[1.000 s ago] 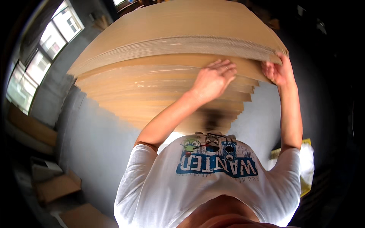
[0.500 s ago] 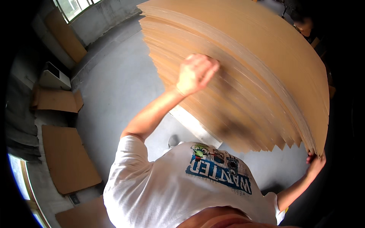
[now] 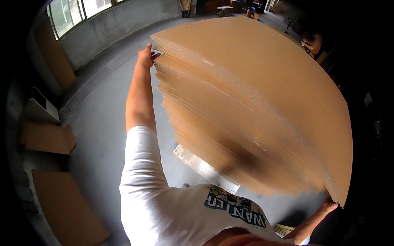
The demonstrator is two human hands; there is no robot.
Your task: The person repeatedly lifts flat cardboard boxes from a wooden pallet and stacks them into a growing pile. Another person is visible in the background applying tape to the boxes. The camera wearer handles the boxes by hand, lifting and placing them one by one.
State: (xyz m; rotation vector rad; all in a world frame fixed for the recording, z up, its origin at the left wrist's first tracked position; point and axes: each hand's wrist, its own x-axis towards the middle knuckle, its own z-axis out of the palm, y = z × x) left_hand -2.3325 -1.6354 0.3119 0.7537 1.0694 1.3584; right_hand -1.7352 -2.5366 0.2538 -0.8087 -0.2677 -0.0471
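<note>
Workshop: big cardboard stack (image 3: pixel 254 78), grey floor (image 3: pixel 102 143), stained wall (image 3: pixel 119 28).

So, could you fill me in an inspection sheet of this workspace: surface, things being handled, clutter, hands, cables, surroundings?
Surface: grey floor, seen around the stack.
Things handled: large cardboard stack, sheet edges uneven, split by a gap at its far left corner.
Clutter: open box and flat cardboard on the left; pale board showing past the stack's lower left edge.
Hands: left hand at the gap, fingers spread; right hand at the near right corner, grip mostly hidden.
Cables: nothing seen; the right side is too dark to tell.
Surroundings: windows above a grey wall; another person beyond the stack.
</note>
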